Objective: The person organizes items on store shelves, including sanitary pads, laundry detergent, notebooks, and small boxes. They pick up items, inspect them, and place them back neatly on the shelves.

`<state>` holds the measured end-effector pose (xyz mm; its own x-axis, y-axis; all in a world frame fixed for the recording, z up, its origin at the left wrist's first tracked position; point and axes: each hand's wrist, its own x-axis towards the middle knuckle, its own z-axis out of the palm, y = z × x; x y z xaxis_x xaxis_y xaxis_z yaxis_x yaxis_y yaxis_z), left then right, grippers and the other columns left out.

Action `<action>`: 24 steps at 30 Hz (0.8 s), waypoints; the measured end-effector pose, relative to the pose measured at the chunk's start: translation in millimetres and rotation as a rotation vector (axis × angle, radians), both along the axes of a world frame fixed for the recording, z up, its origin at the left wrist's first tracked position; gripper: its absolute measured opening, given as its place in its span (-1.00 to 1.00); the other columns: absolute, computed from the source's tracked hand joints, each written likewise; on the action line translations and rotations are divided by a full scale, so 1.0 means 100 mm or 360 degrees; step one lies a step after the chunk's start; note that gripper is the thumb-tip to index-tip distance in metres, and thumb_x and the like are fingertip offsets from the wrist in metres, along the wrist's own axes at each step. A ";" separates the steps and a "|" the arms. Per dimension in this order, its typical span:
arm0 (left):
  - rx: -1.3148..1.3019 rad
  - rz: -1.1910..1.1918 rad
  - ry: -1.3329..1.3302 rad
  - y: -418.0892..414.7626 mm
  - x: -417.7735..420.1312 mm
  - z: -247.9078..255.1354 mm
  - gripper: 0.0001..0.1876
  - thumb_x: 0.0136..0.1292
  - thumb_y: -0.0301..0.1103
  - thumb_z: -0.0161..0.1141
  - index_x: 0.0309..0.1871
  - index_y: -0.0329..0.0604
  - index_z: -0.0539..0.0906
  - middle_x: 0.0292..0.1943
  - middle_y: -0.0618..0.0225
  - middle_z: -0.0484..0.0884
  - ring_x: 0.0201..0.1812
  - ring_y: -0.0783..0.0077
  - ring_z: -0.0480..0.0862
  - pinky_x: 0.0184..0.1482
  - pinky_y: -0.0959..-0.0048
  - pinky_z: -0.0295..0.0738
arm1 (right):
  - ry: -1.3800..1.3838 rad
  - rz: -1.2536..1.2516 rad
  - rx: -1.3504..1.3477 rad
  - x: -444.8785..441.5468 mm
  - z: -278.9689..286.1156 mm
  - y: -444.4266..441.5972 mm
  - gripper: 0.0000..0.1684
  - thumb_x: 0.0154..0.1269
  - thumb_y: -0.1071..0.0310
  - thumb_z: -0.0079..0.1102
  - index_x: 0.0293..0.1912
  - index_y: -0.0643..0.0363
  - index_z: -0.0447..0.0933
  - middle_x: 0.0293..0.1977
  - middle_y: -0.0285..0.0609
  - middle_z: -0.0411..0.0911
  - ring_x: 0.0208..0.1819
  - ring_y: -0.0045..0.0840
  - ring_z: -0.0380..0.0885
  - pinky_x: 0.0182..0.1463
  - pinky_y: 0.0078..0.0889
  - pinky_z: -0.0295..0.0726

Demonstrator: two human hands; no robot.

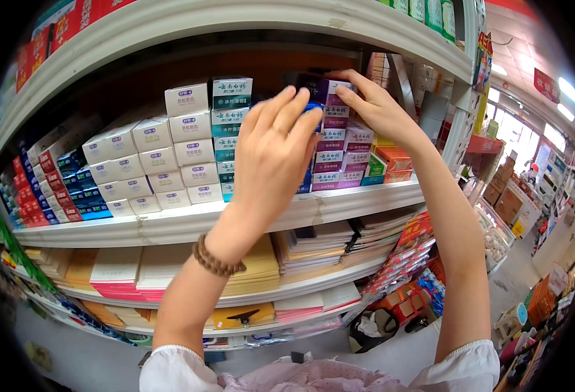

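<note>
My left hand (280, 134), with a ring and a beaded bracelet (214, 259), is raised before a column of blue boxes (304, 183). A blue box (312, 110) shows between its thumb and fingers; whether they grip it is hidden. At the top of the purple toothpaste stack, my right hand (366, 100) has its thumb on the front of a purple and white box (336, 90) and its fingers over the top. Left of my left hand rises a stack of teal and white toothpaste boxes (231, 117). White toothpaste boxes (189, 127) stand beside those.
The white metal shelf edge (145, 225) runs below the boxes, and another shelf beam (277, 17) crosses above. Envelopes and paper pads (312, 250) fill the lower shelves. Orange boxes (393, 161) stand at right, near the upright post (456, 127). A black bin (373, 328) stands on the floor.
</note>
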<state>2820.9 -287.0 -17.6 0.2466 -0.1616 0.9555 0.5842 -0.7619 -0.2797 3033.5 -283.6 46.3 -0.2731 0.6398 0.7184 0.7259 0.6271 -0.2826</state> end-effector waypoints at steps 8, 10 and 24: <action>-0.0014 0.0259 0.0108 0.23 0.07 0.12 -0.75 0.10 -0.43 0.32 -0.12 -0.14 0.62 -0.21 0.32 0.66 -0.17 0.27 0.63 -0.03 0.34 0.47 | 0.0040 -0.0076 -0.0211 -0.12 -0.01 -0.05 -0.52 0.41 0.15 0.05 0.22 0.16 0.33 0.04 -0.09 0.51 0.05 -0.44 0.49 0.15 -0.41 0.41; -0.0019 0.0277 0.0103 0.23 0.08 0.11 -0.75 0.10 -0.43 0.32 -0.12 -0.14 0.62 -0.21 0.32 0.66 -0.16 0.28 0.63 -0.04 0.35 0.47 | -0.0017 -0.0061 -0.0095 -0.07 -0.03 -0.03 -0.43 0.34 0.07 0.11 0.24 0.12 0.31 -0.03 0.03 0.57 0.04 -0.28 0.55 0.10 -0.30 0.47; -0.0097 0.0295 0.0206 0.20 0.06 0.09 -0.54 0.02 -0.32 0.41 0.03 -0.12 0.58 -0.06 0.28 0.64 -0.03 0.21 0.58 0.07 0.29 0.40 | -0.0292 -0.0164 -0.0105 -0.06 0.03 -0.19 -0.38 0.27 0.24 0.25 0.26 0.09 0.25 -0.05 -0.04 0.55 -0.04 -0.39 0.55 0.05 -0.33 0.54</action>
